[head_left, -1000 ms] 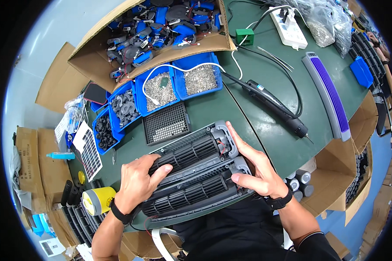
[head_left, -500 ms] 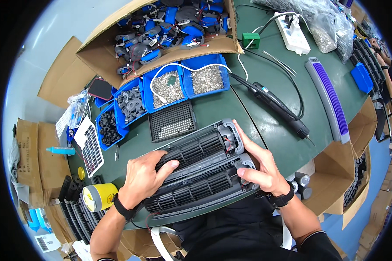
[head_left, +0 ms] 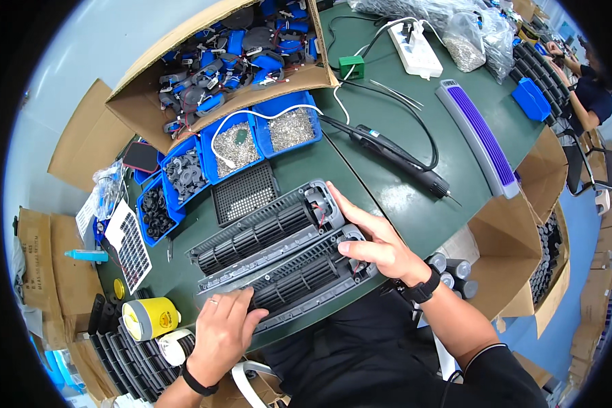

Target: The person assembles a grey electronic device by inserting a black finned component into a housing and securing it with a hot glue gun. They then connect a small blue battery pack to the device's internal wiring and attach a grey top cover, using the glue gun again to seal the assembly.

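Note:
Two long grey fan housings lie side by side on the green table before me, a far fan housing (head_left: 248, 231) and a near fan housing (head_left: 319, 307). In each lies a black ribbed fan roller (head_left: 268, 234), with red wires at the right end. My right hand (head_left: 381, 248) clasps the right ends of both housings, thumb over the near one and fingers along the far one's end. At the near housing's left end is my left hand (head_left: 226, 330), its fingers bent together over the rim and the second roller (head_left: 299, 284); its fingertips are partly hidden.
Beyond the housings are a black perforated tray (head_left: 245, 197), blue bins of screws (head_left: 292, 129) and dark parts, and a carton of blue-grey parts (head_left: 234, 64). An electric screwdriver (head_left: 401, 160) and a purple-grilled panel (head_left: 479, 136) lie right. A yellow-white tub (head_left: 151, 318) stands left.
My left hand has moved off the far housing, toward me, onto the near housing's left end. My right hand keeps its hold. The whole view has shifted left.

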Tool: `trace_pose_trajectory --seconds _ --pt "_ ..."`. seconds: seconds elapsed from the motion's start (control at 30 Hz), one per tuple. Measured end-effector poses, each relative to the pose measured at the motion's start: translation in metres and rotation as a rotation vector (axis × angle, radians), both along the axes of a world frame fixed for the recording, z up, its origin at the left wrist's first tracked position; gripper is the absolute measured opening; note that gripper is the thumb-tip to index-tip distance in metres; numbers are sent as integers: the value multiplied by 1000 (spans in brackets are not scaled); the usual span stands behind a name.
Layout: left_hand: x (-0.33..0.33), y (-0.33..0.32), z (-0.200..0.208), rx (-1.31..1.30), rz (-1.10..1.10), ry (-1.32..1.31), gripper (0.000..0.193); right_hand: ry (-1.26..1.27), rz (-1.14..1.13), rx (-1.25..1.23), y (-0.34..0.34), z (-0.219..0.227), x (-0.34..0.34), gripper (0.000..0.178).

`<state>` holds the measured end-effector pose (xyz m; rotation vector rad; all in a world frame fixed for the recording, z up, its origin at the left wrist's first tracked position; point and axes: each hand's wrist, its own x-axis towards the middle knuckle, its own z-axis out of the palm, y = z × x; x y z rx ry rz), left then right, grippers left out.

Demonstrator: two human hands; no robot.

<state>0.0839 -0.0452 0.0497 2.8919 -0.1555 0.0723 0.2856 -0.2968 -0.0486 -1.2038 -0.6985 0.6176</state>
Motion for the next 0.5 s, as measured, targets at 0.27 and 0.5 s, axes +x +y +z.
trace_pose_trajectory --seconds 0.27,0.5 --pt "-5 -8 6 42 11 103 44 60 0 24 1 -1 -3 88" --pt "-2 0 0 -63 8 135 41 -16 -15 14 -1 -2 -3 88"
